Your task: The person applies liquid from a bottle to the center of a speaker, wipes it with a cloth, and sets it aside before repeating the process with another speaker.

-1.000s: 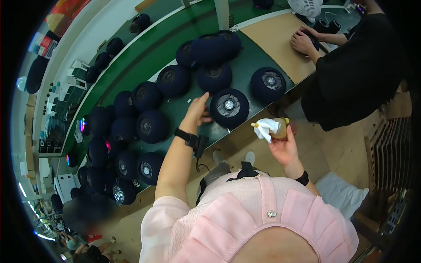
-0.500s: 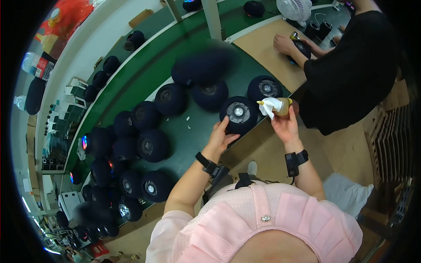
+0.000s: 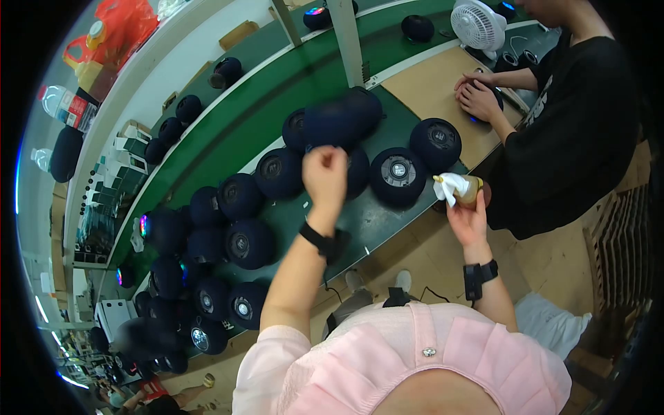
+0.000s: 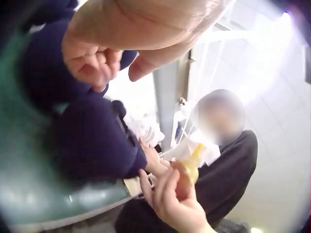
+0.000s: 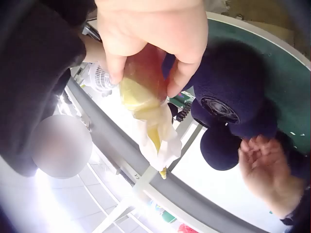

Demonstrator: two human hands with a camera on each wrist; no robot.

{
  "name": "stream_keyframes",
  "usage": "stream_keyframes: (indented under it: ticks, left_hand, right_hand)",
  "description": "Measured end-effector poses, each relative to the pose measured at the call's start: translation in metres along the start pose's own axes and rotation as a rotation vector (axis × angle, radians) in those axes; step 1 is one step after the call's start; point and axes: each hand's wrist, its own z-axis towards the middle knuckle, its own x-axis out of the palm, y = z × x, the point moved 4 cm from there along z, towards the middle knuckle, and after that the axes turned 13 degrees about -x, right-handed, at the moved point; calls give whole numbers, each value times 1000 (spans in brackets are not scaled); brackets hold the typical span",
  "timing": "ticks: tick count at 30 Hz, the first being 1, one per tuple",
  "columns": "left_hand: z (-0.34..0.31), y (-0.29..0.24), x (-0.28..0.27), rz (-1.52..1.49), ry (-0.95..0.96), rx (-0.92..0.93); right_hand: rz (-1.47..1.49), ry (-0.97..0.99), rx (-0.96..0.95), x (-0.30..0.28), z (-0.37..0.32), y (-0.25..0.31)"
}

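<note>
My left hand [image 3: 325, 181] is raised over the bench among round navy fabric-covered speakers, fingers loosely curled with nothing held. Behind it sits a partly hidden speaker [image 3: 357, 174]. In the left wrist view the thumb of this hand [image 4: 146, 24] stands apart from the fingers. My right hand [image 3: 470, 220] grips a squeeze bottle [image 3: 472, 189] of amber liquid, held out past the bench edge. A white cloth [image 5: 160, 138] wraps its neck, and the yellow nozzle [image 5: 163, 173] pokes out. Close to the bottle, a speaker [image 3: 398, 177] with a silver centre sits beside another speaker [image 3: 436, 144].
More speakers [image 3: 250, 243] crowd the left of the green bench [image 3: 325, 242]. At the right, a person in black [image 3: 567, 138] works at a brown board [image 3: 422, 76], near a white fan [image 3: 477, 26]. A metal post [image 3: 344, 41] rises behind the bench.
My left hand pushed the silver-centred speaker rightward against its neighbour, then let go and moved up and left toward the back speakers. The right hand keeps holding the bottle.
</note>
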Motion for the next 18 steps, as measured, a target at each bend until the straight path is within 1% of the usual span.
stream_keyframes:
  ticks: [1,3,4,5,6,7,8,9,10,12,16,18]
  left_hand:
    - [20,-27,-17,53,-157,66]
    - [64,-29,-22,164,-153,-275]
    - [86,-17,-14,132,-77,-372]
    - [102,-3,-6,101,6,-471]
    - [103,-11,-6,61,83,-566]
    - [123,10,3,53,88,-502]
    - [132,21,8,-54,152,-527]
    - [135,19,12,-166,211,-545]
    - [135,20,13,-197,209,-622]
    - [117,1,3,-219,187,-805]
    - [107,10,-10,-298,283,-773]
    - [104,22,-21,-326,290,-741]
  right_hand:
    - [1,-3,-1,-2,-11,1]
    - [-31,-86,-5,-4,-26,1]
    - [-41,-107,-14,-2,-33,-1]
    - [62,-40,56,-10,-36,-2]
    - [70,-8,79,-8,-40,-3]
    - [79,15,96,-5,-47,-6]
    - [99,-31,103,-5,-53,-8]
    - [112,-32,112,-1,-60,-11]
    - [59,-34,100,7,-65,-14]
    - [7,-40,84,15,-75,-20]
    - [7,-74,129,12,-83,-28]
    - [19,-79,153,11,-87,-33]
